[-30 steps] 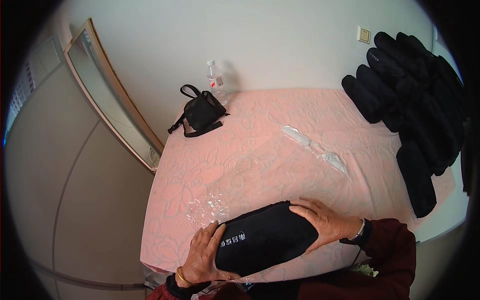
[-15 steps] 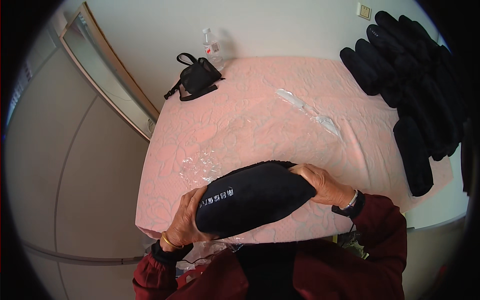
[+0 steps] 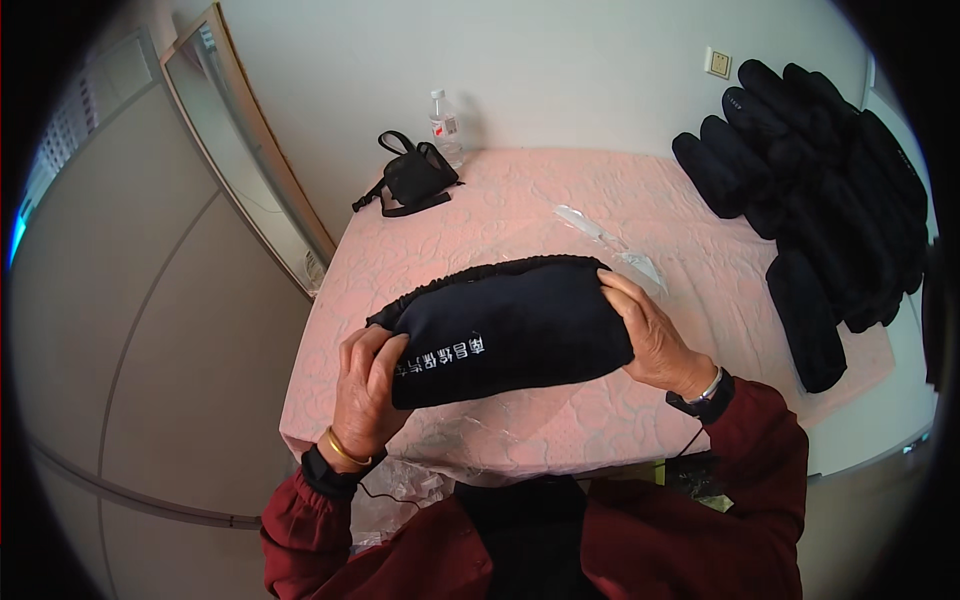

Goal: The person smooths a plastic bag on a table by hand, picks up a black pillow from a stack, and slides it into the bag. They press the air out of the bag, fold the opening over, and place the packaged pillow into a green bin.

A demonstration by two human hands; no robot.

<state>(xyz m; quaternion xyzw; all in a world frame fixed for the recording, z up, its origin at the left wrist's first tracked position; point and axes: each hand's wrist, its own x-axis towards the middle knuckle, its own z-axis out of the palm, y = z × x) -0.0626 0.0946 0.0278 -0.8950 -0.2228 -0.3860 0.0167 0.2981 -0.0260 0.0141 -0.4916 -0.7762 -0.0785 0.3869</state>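
Folded dark navy garment (image 3: 505, 325) with gathered elastic edge, held above the table's (image 3: 520, 205) near edge; its underside is hidden. Left hand (image 3: 368, 385) grips the 8 o'clock end, right hand (image 3: 650, 335) clasps the 3 o'clock end, fingers curled over.

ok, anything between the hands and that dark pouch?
Nothing visible. The left hand grips one end of the dark pouch and the right hand grips the other, both in direct contact, holding it above the pink table.
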